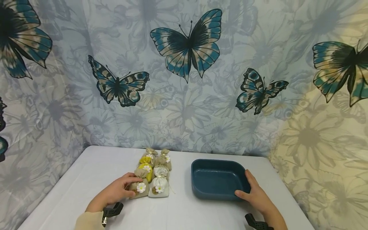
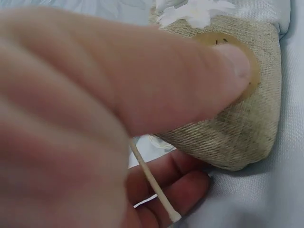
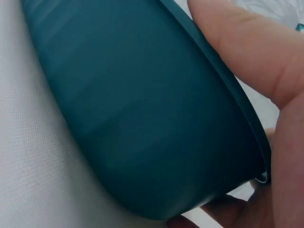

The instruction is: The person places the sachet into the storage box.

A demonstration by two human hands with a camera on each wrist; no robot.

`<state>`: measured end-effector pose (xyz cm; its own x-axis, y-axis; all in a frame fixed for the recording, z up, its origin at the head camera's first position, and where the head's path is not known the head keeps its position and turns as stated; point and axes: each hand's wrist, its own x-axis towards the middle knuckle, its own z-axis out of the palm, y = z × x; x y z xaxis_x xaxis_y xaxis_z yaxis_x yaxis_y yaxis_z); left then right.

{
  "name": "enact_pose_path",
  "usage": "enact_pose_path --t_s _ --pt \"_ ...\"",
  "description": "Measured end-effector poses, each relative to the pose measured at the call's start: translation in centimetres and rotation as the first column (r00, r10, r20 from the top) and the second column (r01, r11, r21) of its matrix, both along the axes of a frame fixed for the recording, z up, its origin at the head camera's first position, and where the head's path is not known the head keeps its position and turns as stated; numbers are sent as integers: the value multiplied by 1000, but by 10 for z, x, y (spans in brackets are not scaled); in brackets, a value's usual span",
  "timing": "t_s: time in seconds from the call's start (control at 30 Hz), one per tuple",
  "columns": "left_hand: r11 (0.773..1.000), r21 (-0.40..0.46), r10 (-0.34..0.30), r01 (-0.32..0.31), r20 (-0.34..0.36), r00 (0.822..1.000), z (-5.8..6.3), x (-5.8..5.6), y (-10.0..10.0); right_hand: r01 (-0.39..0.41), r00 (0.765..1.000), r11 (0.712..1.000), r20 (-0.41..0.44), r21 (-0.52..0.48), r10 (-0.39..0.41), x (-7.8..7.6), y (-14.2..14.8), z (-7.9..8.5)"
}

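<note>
Left hand (image 1: 116, 191) pinches burlap sachet (image 1: 139, 188); right hand (image 1: 256, 195) holds teal tray (image 1: 217, 179).

The tray (image 1: 218, 179) stands on the counter (image 1: 86, 179) and serves as the reference. A cluster of small sachets (image 1: 153, 172) lies on the counter to the left of the tray, near it but apart, arranged in two columns running front to back. The nearest sachet of the left column (image 1: 140, 188) sits left of the tray's front edge. The left hand (image 1: 116, 191) lies left of the tray, its grip on that nearest sachet. The right hand (image 1: 256, 196) holds the tray at its front right corner. A curtain (image 1: 184, 95) hangs behind the tray.
</note>
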<state>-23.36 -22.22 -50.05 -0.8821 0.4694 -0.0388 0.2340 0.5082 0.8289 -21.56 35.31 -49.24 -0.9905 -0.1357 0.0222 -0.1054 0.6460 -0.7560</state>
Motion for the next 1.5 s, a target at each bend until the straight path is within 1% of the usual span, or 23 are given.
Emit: enact_pose_path --t_s 0.23,0.43,0.6,0.73,0.93,1.0,1.3,1.4,1.5 --pt "999 -40 -25 23 -55 998 1 2 -5 36 999 999 8 0 -36 -1 -5 -4" --pt "997 -70 -17 12 -73 997 5 2 -1 50 999 998 -16 29 -50 1 -7 -4" --pt "996 -93 -14 3 -115 993 6 2 1 61 998 998 -26 23 -60 0 -8 -3" --pt "994 -106 14 -29 -135 991 6 2 3 67 997 998 -30 16 -67 0 -8 -4" --pt "992 -85 84 -95 -125 989 9 4 4 68 997 998 -33 3 -68 0 -7 -5" --pt "991 -81 97 -107 -126 987 8 4 2 67 997 998 -34 2 -66 -1 -6 -5" --pt "996 -29 82 -86 -125 989 3 2 -3 57 997 998 -44 5 -57 -2 -3 -7" --pt "996 -5 92 -93 -130 987 4 2 -3 49 997 999 -52 5 -49 -2 -3 -6" --pt "993 16 117 -116 -135 984 5 3 -2 42 998 999 -51 2 -42 -1 -4 -4"
